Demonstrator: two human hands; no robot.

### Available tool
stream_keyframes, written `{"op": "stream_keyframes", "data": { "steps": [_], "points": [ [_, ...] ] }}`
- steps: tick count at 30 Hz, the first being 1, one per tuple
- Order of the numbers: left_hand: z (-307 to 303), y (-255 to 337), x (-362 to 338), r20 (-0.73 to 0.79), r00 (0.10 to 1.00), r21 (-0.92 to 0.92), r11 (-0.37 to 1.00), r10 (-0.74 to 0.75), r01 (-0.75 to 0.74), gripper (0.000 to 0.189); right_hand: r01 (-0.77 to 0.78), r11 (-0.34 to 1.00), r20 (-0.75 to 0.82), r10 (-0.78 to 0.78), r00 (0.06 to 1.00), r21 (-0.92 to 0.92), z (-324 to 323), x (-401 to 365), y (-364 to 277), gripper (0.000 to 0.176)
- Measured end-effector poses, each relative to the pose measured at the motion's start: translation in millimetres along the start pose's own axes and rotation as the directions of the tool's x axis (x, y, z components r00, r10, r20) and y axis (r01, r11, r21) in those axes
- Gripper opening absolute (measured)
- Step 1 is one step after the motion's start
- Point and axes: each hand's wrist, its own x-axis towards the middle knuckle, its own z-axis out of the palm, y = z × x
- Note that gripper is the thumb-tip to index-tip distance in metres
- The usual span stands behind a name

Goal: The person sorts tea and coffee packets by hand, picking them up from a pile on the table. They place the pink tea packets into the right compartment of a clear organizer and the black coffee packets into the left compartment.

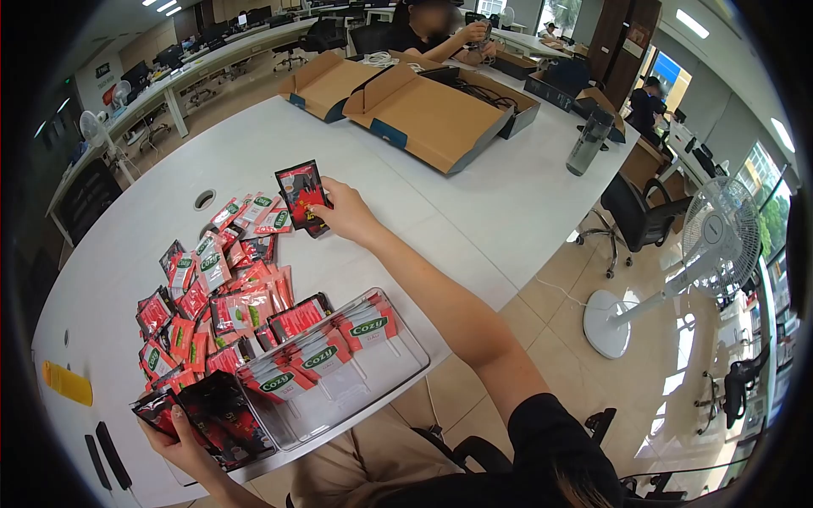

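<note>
My right hand [349, 213], stretched out over the table, pinches a black-and-red sachet [298, 188]; a second dark edge shows beneath it. At the lower left, my left hand [190, 453] has its thumb over a black sachet [157, 411], beside more black packets [227, 416] at the clear tray's left end. Red-and-white "Cozy" sachets [323, 354] stand in rows inside the clear plastic tray [391, 378], near the table edge. Between my hands lies a loose heap of red, pink and black sachets [241, 309].
Cardboard boxes [432, 110], one with black cables, lie at the table's far side, where a person sits. A bottle [590, 142] stands at the right edge. A yellow object [68, 383] lies left. A white fan [716, 233] stands on the floor.
</note>
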Motion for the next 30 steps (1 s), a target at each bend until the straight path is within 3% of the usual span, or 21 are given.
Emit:
{"op": "stream_keyframes", "data": {
  "steps": [2, 6, 9, 11, 13, 14, 17, 18, 21, 22, 25, 30],
  "points": [
    [2.6, 0.8, 0.3, -0.013, 0.998, 0.026, 0.997, 0.068, -0.068, 0.058, -0.059, 0.998, 0.015, 0.059, 0.998, 0.028, -4.0, 1.5, -1.9, 0.032],
    [15.7, 13.0, -3.3, -0.102, 0.983, 0.062, 0.987, 0.152, -0.146, 0.063, 0.065, 0.997, -0.096, -0.068, 0.993, -0.030, 0.2, 3.9, 9.5, 0.035],
    [4.3, -4.0, 1.4, -0.020, 0.981, -0.015, 0.981, 0.193, -0.193, 0.067, 0.051, 0.997, -0.140, -0.057, 0.989, -0.052, -4.7, 0.1, 9.9, 0.038],
    [-1.6, -5.9, -1.3, 0.075, 0.987, -0.117, 0.984, 0.143, -0.134, 0.072, 0.052, 0.996, -0.187, -0.064, 0.980, -0.072, -7.3, 1.0, 12.5, 0.040],
    [2.4, -11.0, 3.1, -0.006, 0.963, -0.096, 0.958, 0.271, -0.270, 0.073, 0.029, 0.999, -0.234, -0.026, 0.972, 0.013, -10.4, -3.1, 3.6, 0.042],
    [5.9, 4.0, 2.4, 0.071, 0.972, -0.151, 0.965, 0.226, -0.213, 0.073, 0.021, 0.999, -0.254, -0.009, 0.967, 0.046, -12.9, -3.0, -0.2, 0.042],
    [12.3, 15.5, 2.3, -0.003, 0.972, -0.049, 0.971, 0.235, -0.235, 0.073, 0.185, 0.980, -0.401, -0.144, 0.905, 0.067, -11.2, -1.6, -1.9, 0.041],
    [14.6, 21.3, -3.2, -0.027, 0.992, -0.062, 0.990, 0.123, -0.124, 0.071, 0.179, 0.972, -0.416, -0.100, 0.904, 0.155, -8.8, -0.8, -1.1, 0.039],
    [13.4, 19.5, -5.2, -0.113, 0.993, -0.062, 0.998, 0.027, -0.034, 0.062, 0.065, 0.962, -0.343, 0.032, 0.939, 0.266, -11.3, -0.3, -0.9, 0.034],
    [11.7, 13.1, -5.8, -0.129, 0.990, -0.043, 0.997, 0.060, -0.066, 0.055, 0.029, 0.958, -0.317, 0.066, 0.946, 0.285, -10.7, -0.9, -1.0, 0.026],
    [9.7, 16.7, -6.9, -0.081, 0.997, -0.043, 0.999, 0.007, -0.010, 0.053, 0.040, 0.901, -0.278, 0.091, 0.956, 0.432, -1.4, 4.8, 19.5, 0.021],
    [16.4, 24.6, -9.9, -0.098, 0.995, -0.057, 0.998, -0.016, 0.010, 0.051, 0.005, 0.942, -0.256, 0.086, 0.963, 0.335, -2.6, 1.9, 13.5, 0.018]
  ]
}}
